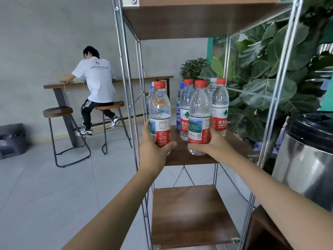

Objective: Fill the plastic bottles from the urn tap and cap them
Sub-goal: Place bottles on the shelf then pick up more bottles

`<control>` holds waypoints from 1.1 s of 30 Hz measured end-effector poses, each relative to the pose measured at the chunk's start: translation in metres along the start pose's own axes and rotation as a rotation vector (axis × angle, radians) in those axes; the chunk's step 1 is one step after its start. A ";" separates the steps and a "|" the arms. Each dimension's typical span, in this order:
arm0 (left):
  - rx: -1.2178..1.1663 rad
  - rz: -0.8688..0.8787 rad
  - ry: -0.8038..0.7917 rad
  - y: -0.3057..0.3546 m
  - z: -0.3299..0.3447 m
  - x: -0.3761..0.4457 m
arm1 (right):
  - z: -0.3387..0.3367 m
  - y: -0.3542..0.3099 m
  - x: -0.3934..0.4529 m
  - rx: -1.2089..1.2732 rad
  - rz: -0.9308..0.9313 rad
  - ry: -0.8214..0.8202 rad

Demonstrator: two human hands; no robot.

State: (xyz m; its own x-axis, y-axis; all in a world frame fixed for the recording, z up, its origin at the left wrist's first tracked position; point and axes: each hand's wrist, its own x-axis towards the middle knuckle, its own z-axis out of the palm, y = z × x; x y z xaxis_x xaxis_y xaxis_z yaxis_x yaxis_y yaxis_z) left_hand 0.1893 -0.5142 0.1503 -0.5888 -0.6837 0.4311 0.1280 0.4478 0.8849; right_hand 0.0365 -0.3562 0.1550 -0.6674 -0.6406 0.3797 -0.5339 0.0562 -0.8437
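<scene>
My left hand point(153, 147) grips a clear red-capped plastic bottle point(160, 109) by its red label, at the left front edge of the middle shelf point(182, 157). My right hand point(214, 143) grips a second red-capped bottle point(199, 112) low on its label, just above the same shelf. Both bottles stand upright with caps on. Behind them on the shelf stand several more bottles point(219, 105), red-capped and blue-capped. The steel urn point(306, 159) with its black lid sits at the right edge; its tap is out of view.
The shelf rack has chrome posts point(126, 73) and a lower wooden shelf point(191, 213). Big leafy plants point(270, 78) stand behind it. A person in a white T-shirt point(95, 82) sits on a stool at a wall table to the left, with a spare stool point(59, 112) alongside.
</scene>
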 end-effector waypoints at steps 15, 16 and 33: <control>0.018 0.009 0.062 -0.005 -0.001 -0.001 | -0.007 0.007 0.002 -0.031 0.024 -0.071; 0.024 0.011 0.065 -0.004 -0.001 -0.001 | -0.007 0.007 0.002 -0.035 0.026 -0.068; 0.088 0.010 0.100 0.001 0.009 -0.001 | -0.002 0.010 -0.004 -0.219 0.049 0.017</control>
State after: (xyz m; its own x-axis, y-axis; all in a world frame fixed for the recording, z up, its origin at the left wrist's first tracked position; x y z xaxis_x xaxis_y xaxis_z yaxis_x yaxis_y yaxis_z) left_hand 0.1827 -0.5079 0.1495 -0.5048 -0.7309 0.4593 0.0609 0.5006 0.8635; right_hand 0.0326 -0.3517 0.1455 -0.7030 -0.6202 0.3481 -0.5993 0.2530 -0.7595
